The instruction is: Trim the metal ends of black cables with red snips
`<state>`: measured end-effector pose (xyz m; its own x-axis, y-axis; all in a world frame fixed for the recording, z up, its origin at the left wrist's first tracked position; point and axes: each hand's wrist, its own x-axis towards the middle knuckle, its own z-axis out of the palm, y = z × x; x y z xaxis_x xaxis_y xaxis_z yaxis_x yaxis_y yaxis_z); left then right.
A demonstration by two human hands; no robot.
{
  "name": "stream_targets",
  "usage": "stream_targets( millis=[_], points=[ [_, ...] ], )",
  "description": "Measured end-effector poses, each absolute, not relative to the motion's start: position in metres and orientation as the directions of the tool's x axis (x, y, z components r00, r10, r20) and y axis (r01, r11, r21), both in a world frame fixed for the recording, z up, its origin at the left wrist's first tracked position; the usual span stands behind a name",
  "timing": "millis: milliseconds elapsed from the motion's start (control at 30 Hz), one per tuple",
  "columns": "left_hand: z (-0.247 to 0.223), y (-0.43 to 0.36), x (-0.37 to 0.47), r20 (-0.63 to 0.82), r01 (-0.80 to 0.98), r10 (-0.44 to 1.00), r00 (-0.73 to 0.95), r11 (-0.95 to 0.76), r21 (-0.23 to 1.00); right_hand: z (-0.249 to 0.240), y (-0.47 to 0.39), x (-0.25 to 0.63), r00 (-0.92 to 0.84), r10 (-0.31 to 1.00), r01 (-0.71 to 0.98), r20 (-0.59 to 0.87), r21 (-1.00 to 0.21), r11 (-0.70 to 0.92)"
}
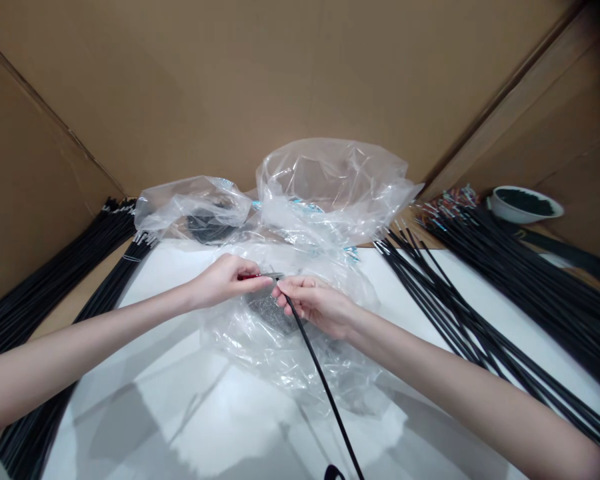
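Note:
Near the middle, my left hand (230, 279) is closed on a small tool with a red handle (249, 276) and a thin metal tip. That tip meets the upper end of a black cable (320, 373), which my right hand (315, 301) pinches just below the end. The cable slants down to the bottom edge, where a black loop (334, 473) shows. Under both hands lies an open clear plastic bag (300, 373) with a mass of small grey pieces (273, 313) inside, too small to tell apart.
Black cable bundles lie at the left (40, 280) and right (530, 273), with looser cables (460, 313) nearer. Behind stand a clear bag with dark contents (210, 223) and a larger puffed bag (330, 180). A white bowl (510, 212) sits back right, by cardboard walls (280, 80).

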<state>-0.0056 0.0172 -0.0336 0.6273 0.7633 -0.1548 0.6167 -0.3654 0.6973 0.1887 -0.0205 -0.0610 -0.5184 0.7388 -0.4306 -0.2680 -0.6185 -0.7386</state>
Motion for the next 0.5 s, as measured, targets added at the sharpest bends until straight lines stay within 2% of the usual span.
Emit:
stream_targets(
  millis=[200,367,500],
  points=[
    [-0.035,0.018,-0.009,-0.14,0.601,0.778,0.613,-0.343,0.722,-0.06,-0.02,0.188,-0.508,0.744,-0.27,-0.434,-0.74,-0.616],
    [-0.03,0.019,-0.013,-0.049,0.654,0.789,0.612,-0.471,0.592,-0.058,-0.019,0.188,-0.479,0.746,-0.242,-0.462,-0.748,-0.618],
    [-0.024,0.018,-0.012,-0.046,0.666,0.764,0.643,-0.529,0.526,-0.059,-0.019,0.186,-0.477,0.75,-0.221,-0.458,-0.764,-0.607]
  ],
)
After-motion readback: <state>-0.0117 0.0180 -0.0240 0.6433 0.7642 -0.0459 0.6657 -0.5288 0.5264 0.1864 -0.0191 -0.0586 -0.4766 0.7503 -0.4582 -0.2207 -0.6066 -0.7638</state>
